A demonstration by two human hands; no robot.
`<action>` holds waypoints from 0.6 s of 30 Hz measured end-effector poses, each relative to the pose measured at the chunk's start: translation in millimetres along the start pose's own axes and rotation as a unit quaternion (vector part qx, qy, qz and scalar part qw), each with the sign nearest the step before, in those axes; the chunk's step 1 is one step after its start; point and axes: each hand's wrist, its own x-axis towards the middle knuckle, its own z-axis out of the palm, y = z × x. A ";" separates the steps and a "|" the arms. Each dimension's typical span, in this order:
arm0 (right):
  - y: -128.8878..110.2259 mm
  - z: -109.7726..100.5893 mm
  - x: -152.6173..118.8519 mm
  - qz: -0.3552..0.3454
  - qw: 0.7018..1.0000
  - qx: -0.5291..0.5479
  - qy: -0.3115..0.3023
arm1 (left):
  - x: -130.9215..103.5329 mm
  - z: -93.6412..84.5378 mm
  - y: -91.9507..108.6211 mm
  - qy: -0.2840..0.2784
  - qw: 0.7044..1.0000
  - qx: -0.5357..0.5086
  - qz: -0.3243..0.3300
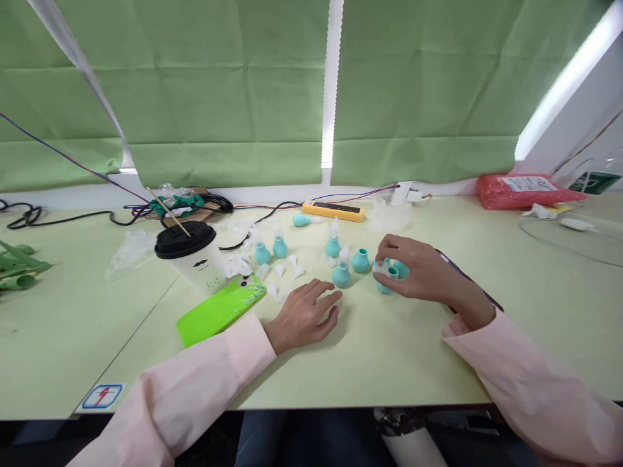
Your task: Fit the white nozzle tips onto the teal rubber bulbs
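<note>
My left hand (306,316) rests on the table, fingers apart and slightly bent, holding nothing. Just beyond its fingertips stands a teal rubber bulb (341,275) with a translucent nozzle (344,254) on top. My right hand (413,267) pinches a translucent white plastic piece (383,267) between thumb and fingers, over a group of teal bulbs partly hidden by the hand. An open-necked teal bulb (360,261) stands left of it. Farther back, another teal bulb (332,246) carries a nozzle. Two more nozzled bulbs stand to the left, and small white plastic pieces (279,271) lie about them.
A bright green phone case (219,311) and a lidded paper cup (202,266) with a stick stand left of my left hand. A yellow power strip (333,211) lies at the back. A dark flat object (474,285) lies behind my right wrist; a red package (525,190) sits far right.
</note>
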 end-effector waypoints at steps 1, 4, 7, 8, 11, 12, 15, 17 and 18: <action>4.1 -0.9 -0.9 -0.008 0.999 -0.027 -0.044 | -0.3 0.6 -0.7 -0.008 1.000 0.005 -0.007; 14.5 2.0 -3.7 -0.010 0.988 -0.049 -0.144 | -0.3 0.5 -2.5 -0.016 0.999 0.011 -0.028; 19.4 4.6 -4.4 -0.009 0.978 -0.032 -0.206 | 0.1 -0.7 -1.4 -0.021 0.999 -0.005 -0.041; 18.5 4.4 -4.1 -0.014 0.977 -0.020 -0.213 | 0.2 -1.0 -0.3 -0.024 0.998 -0.019 -0.050; 7.4 2.1 -2.8 -0.029 0.977 0.062 -0.202 | 0.8 -1.8 4.7 -0.037 0.989 -0.098 -0.101; 1.5 1.9 -2.5 -0.034 0.975 0.108 -0.192 | 1.3 -2.2 6.8 -0.044 0.981 -0.140 -0.127; -16.6 5.7 -1.8 -0.043 0.950 0.273 -0.147 | 3.8 -4.2 12.6 -0.063 0.931 -0.297 -0.204; -25.3 11.7 -1.1 -0.016 0.924 0.365 -0.110 | 6.0 -6.3 14.5 -0.062 0.885 -0.395 -0.238; -28.1 15.0 -0.6 0.007 0.912 0.402 -0.087 | 7.0 -7.4 14.3 -0.056 0.862 -0.435 -0.253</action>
